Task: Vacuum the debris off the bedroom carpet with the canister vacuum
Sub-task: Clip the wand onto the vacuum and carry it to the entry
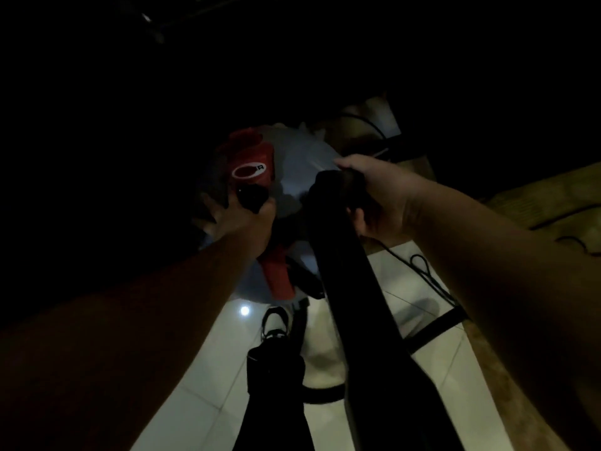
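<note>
Dim shot. Canister vacuum point(292, 164): round grey drum, red head with a white oval logo, just beyond and below both grips, over white tile floor point(406, 288). Brownish carpet point(527, 196) lies right of the right grip. Wide black tube point(341, 271) rises to the right grip point(377, 196), which is curled round its top end. Left grip point(240, 219) wraps the black handle point(252, 196) on the red head.

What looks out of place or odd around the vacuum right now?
A black cord lies in loose loops on the tiled floor beside the carpet, right of the tube, where it could snag. The scene is too dark to spot spills or damage elsewhere.
</note>
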Motion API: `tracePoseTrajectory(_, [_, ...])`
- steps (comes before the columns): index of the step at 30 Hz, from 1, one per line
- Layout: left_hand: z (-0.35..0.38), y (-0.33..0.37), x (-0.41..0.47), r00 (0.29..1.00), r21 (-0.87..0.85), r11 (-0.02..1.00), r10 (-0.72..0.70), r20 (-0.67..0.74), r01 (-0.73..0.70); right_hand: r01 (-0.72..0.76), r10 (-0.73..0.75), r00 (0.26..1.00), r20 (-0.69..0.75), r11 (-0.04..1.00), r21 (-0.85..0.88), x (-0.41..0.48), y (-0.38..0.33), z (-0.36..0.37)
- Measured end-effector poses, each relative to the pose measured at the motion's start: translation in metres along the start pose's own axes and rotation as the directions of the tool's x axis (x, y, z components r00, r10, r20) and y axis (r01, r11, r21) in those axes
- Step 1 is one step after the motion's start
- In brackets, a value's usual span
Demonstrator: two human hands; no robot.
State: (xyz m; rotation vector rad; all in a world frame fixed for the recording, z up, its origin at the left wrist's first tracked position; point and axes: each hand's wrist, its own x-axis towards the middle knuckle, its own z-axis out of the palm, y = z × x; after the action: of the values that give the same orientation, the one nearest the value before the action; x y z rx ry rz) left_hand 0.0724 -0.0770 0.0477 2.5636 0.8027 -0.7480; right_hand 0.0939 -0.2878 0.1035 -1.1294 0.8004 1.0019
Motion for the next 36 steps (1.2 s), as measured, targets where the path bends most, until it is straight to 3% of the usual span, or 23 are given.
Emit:
tracePoseTrajectory(3, [-0.029,-0.025,0.060,0.995,0.049,0.994,0.093,0.046,-0.095,0.068,-0.064,0.996,-0.057,0.996,0.064,0.016,-0.012,0.026])
tracePoseTrajectory(5, [-0.048,-0.025,0.078,0.990,-0.005,0.995,0.098,0.106,-0.098,0.093,-0.077,0.987,-0.138,0.989,0.116,0.025,-0.016,0.046])
tracePoseTrajectory(7, [-0.066,-0.015,0.068,0.983,-0.220,0.975,0.074,0.167,-0.036,0.077,-0.052,0.983,-0.176,0.987,0.141,0.036,-0.014,0.062])
tracePoseTrajectory(9, [-0.091,-0.019,0.030,0.963,-0.598,0.801,0.144,0.227,0.021,0.083,-0.056,0.988,-0.147,0.980,0.182,0.043,-0.014,0.077])
tracePoseTrajectory(10, [-0.103,-0.024,0.006,0.939,-0.738,0.666,0.174,0.297,0.110,0.089,-0.066,0.991,-0.118,0.975,0.205,0.045,-0.014,0.086])
tracePoseTrajectory(12, [-0.132,-0.026,-0.043,0.829,-0.793,0.522,0.257,0.497,0.314,0.094,-0.071,0.992,-0.101,0.962,0.257,0.046,-0.014,0.097])
tracePoseTrajectory(15, [-0.156,-0.036,-0.076,0.715,-0.765,0.576,0.403,0.572,0.288,0.091,-0.072,0.995,-0.068,0.937,0.337,0.039,-0.021,0.108])
tracePoseTrajectory(18, [-0.169,-0.033,-0.081,0.757,-0.773,0.597,0.398,0.519,0.215,0.103,-0.113,0.993,0.016,0.947,0.304,0.027,-0.026,0.120])
tracePoseTrajectory(21, [-0.185,-0.030,-0.066,0.801,-0.727,0.686,0.429,0.417,0.011,0.135,-0.154,0.985,0.077,0.968,0.211,0.006,-0.015,0.122])
tracePoseTrajectory(24, [-0.216,-0.025,-0.047,0.858,-0.591,0.773,0.448,0.251,-0.230,0.156,-0.154,0.988,0.024,0.965,-0.210,-0.044,0.008,0.120])
tracePoseTrajectory(26, [-0.230,-0.019,-0.036,0.875,-0.502,0.807,0.450,0.179,-0.312,0.137,-0.085,0.984,0.154,0.919,-0.369,-0.077,0.030,0.123])
tracePoseTrajectory(28, [-0.236,-0.016,-0.027,0.887,-0.438,0.827,0.445,0.127,-0.352,0.117,0.024,0.969,0.245,0.831,-0.544,-0.094,0.048,0.137])
tracePoseTrajectory(30, [-0.232,-0.017,-0.023,0.899,-0.375,0.850,0.430,0.085,-0.371,0.160,0.106,0.951,0.291,0.635,-0.756,-0.087,0.071,0.150])
tracePoseTrajectory(32, [-0.223,-0.023,-0.027,0.908,-0.337,0.859,0.418,0.026,-0.386,0.248,0.104,0.935,0.338,0.488,-0.837,-0.080,0.091,0.166])
tracePoseTrajectory(36, [-0.205,-0.050,-0.049,0.929,-0.290,0.885,0.323,-0.178,-0.364,0.291,0.015,0.945,0.328,0.426,-0.857,-0.064,0.100,0.185])
